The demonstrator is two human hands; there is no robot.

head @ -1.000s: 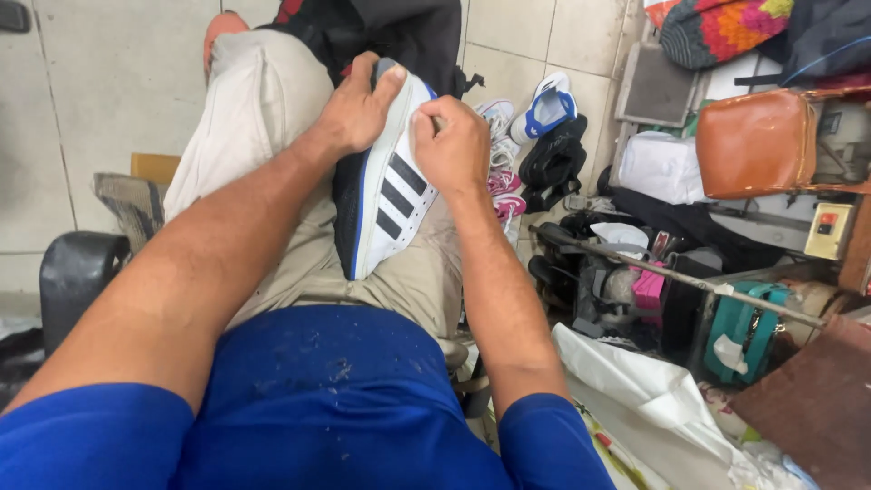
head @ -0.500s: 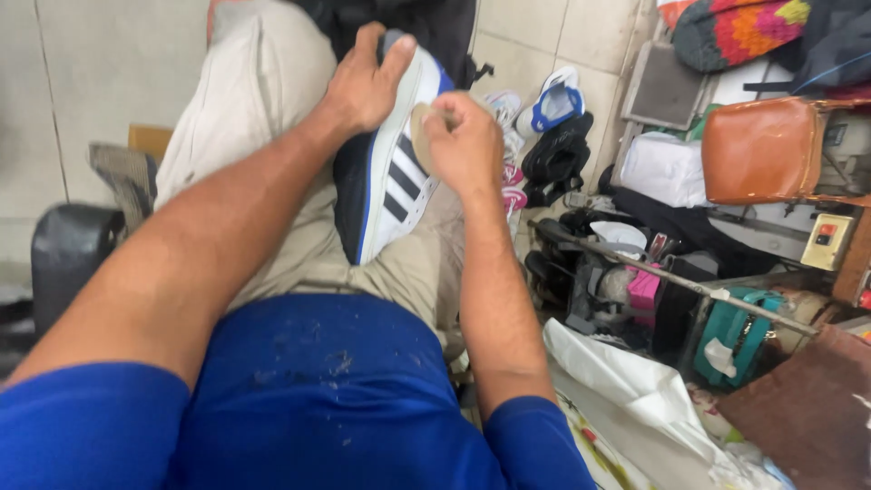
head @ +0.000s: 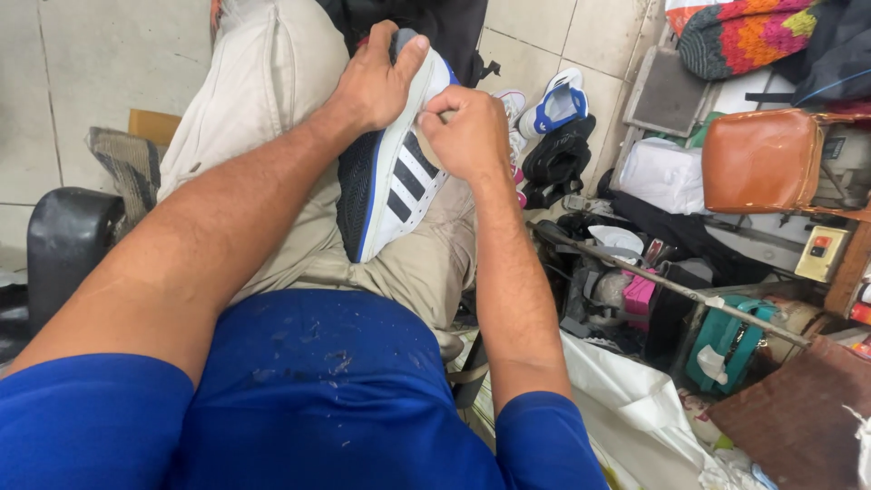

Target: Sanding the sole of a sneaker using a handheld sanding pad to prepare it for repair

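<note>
On lap, sneaker (head: 392, 186) lengthwise, toe up.

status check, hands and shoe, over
Left hand grips the sneaker at its upper end. Right hand closed, pinching at the sole edge. Sneaker lies on the lap. Nothing in the way.

Bright, even daylight with soft shadows, sharp focus throughout, and slight wide-angle stretching toward the edges.

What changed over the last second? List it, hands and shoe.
The left hand slid up toward the shoe tip, fingers over the sole edge. The right hand shifted slightly up the sole rim, fist closed. Both kept their grip; the shoe stayed on the lap.
</note>
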